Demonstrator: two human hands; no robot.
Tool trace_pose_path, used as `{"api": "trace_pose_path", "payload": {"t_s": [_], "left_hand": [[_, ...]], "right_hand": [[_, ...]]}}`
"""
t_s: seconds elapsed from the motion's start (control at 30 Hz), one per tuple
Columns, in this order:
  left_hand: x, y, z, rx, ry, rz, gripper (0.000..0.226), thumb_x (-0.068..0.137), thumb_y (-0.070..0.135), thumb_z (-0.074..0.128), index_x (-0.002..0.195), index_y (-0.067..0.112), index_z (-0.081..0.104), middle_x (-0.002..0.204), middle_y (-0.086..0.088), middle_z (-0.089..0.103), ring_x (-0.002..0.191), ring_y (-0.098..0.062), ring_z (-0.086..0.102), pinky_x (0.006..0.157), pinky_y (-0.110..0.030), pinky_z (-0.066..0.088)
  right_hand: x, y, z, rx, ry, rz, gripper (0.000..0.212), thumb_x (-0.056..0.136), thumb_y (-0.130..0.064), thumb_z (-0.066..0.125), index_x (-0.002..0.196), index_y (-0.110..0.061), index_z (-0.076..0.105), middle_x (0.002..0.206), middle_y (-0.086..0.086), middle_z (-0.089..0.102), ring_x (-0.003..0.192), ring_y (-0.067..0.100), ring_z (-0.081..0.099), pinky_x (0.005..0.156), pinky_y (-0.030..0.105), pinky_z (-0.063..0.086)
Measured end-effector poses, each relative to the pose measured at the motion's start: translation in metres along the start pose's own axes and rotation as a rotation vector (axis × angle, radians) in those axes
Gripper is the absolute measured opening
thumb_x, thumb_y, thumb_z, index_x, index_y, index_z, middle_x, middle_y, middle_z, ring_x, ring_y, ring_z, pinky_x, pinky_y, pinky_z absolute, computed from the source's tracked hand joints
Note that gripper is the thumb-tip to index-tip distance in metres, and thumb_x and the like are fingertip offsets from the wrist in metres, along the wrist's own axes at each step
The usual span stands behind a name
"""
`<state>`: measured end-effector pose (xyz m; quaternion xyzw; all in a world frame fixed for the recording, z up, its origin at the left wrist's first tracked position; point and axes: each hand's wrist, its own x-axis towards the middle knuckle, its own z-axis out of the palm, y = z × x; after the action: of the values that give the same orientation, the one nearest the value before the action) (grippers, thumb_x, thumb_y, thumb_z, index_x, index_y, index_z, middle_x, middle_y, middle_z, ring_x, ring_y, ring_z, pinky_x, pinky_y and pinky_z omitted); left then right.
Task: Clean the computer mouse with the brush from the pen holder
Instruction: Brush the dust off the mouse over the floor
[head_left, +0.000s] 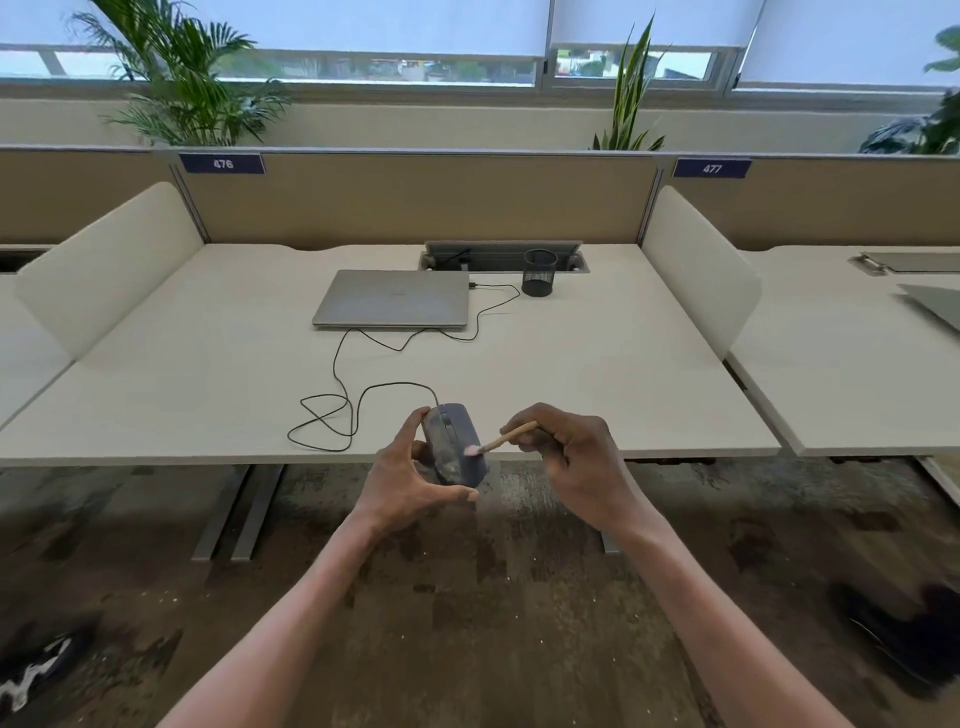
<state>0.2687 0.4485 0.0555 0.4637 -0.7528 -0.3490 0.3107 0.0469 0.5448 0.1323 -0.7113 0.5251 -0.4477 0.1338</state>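
Observation:
A dark grey wired computer mouse (455, 441) is lifted off the desk at its front edge, tilted, with dusty smears on its back. My left hand (410, 480) grips it from the left and below. My right hand (571, 457) pinches a small brush (506, 440) with a wooden handle. The brush's pale pink tip touches the right side of the mouse's back. A black mesh pen holder (538, 273) stands at the back of the desk, right of the laptop, and looks empty.
A closed silver laptop (392, 299) lies at the back centre of the white desk (597, 374). The mouse's black cable (343, 410) loops across the desk to the laptop. White side dividers (696, 265) flank the desk. Behind the holder is an open cable tray (498, 254).

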Motion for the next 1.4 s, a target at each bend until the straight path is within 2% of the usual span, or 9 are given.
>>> {"api": "trace_pose_path", "payload": {"t_s": [0.23, 0.4, 0.53, 0.67, 0.73, 0.8, 0.97, 1.2, 1.4], "left_hand": [[-0.002, 0.006, -0.003, -0.029, 0.046, -0.009, 0.130, 0.037, 0.077, 0.086, 0.147, 0.036, 0.032, 0.097, 0.025, 0.058, 0.082, 0.007, 0.064, 0.060, -0.001, 0.048], [-0.005, 0.009, -0.005, 0.013, -0.001, 0.024, 0.126, 0.045, 0.058, 0.096, 0.150, 0.033, 0.030, 0.097, 0.012, 0.064, 0.085, 0.001, 0.065, 0.065, -0.003, 0.049], [-0.012, 0.013, -0.003, 0.001, -0.050, 0.039, 0.123, 0.048, 0.052, 0.098, 0.149, 0.037, 0.029, 0.097, 0.014, 0.065, 0.085, 0.004, 0.065, 0.068, -0.003, 0.048], [-0.022, 0.018, 0.000, -0.022, -0.087, 0.036, 0.124, 0.049, 0.056, 0.095, 0.149, 0.046, 0.024, 0.102, 0.018, 0.064, 0.092, 0.011, 0.062, 0.068, -0.001, 0.047], [-0.025, 0.020, 0.002, -0.026, -0.106, 0.049, 0.125, 0.048, 0.058, 0.095, 0.149, 0.047, 0.022, 0.103, 0.017, 0.063, 0.094, 0.012, 0.061, 0.068, -0.002, 0.047], [-0.028, 0.022, 0.003, -0.021, -0.120, 0.063, 0.126, 0.047, 0.059, 0.095, 0.149, 0.048, 0.022, 0.103, 0.014, 0.065, 0.092, 0.006, 0.063, 0.070, -0.005, 0.049], [-0.032, 0.026, 0.007, -0.030, -0.186, 0.112, 0.124, 0.047, 0.061, 0.095, 0.148, 0.052, 0.023, 0.109, 0.018, 0.067, 0.100, 0.004, 0.063, 0.080, -0.007, 0.050], [-0.036, 0.035, 0.007, -0.044, -0.218, 0.105, 0.119, 0.047, 0.058, 0.095, 0.139, 0.067, 0.020, 0.109, 0.022, 0.067, 0.102, 0.007, 0.063, 0.081, -0.004, 0.048], [-0.036, 0.034, 0.005, -0.064, -0.225, 0.040, 0.139, 0.048, 0.057, 0.095, 0.158, 0.041, 0.012, 0.113, 0.023, 0.064, 0.108, 0.016, 0.056, 0.084, 0.003, 0.039]], "right_hand": [[-0.018, -0.006, -0.006, -0.078, -0.158, 0.062, 0.038, 0.083, 0.012, 0.053, 0.096, -0.020, 0.068, 0.083, -0.005, 0.070, 0.080, 0.011, 0.068, 0.066, 0.034, 0.056], [-0.008, -0.003, -0.007, -0.124, 0.040, 0.051, 0.029, 0.086, 0.011, 0.064, 0.098, -0.014, 0.072, 0.085, -0.015, 0.065, 0.080, -0.009, 0.061, 0.067, 0.002, 0.041], [0.005, 0.000, -0.002, -0.181, 0.116, 0.096, 0.016, 0.092, -0.005, 0.068, 0.100, -0.016, 0.075, 0.094, -0.002, 0.067, 0.082, 0.006, 0.060, 0.069, 0.009, 0.044], [0.017, 0.003, 0.008, -0.145, 0.130, 0.228, 0.020, 0.092, -0.005, 0.064, 0.092, -0.022, 0.075, 0.076, -0.022, 0.067, 0.069, 0.002, 0.058, 0.062, 0.016, 0.042], [0.024, 0.004, 0.013, -0.109, 0.092, 0.336, 0.023, 0.092, -0.007, 0.060, 0.088, -0.026, 0.074, 0.065, -0.026, 0.067, 0.063, 0.004, 0.064, 0.061, 0.022, 0.053], [0.029, 0.006, 0.018, -0.054, 0.054, 0.434, 0.024, 0.092, -0.010, 0.057, 0.083, -0.026, 0.073, 0.062, -0.018, 0.070, 0.063, 0.004, 0.069, 0.067, 0.032, 0.060], [0.041, 0.013, 0.032, 0.175, 0.033, 0.642, 0.018, 0.092, -0.015, 0.060, 0.080, -0.021, 0.072, 0.078, -0.002, 0.077, 0.064, 0.012, 0.074, 0.056, 0.029, 0.061], [0.045, 0.018, 0.048, 0.198, -0.023, 0.703, 0.018, 0.091, -0.023, 0.060, 0.077, -0.023, 0.070, 0.099, -0.005, 0.073, 0.096, 0.024, 0.070, 0.085, 0.047, 0.061], [0.048, 0.019, 0.053, 0.135, -0.024, 0.663, 0.019, 0.096, -0.022, 0.053, 0.081, -0.025, 0.064, 0.099, -0.003, 0.072, 0.096, 0.023, 0.068, 0.086, 0.046, 0.059]]}}
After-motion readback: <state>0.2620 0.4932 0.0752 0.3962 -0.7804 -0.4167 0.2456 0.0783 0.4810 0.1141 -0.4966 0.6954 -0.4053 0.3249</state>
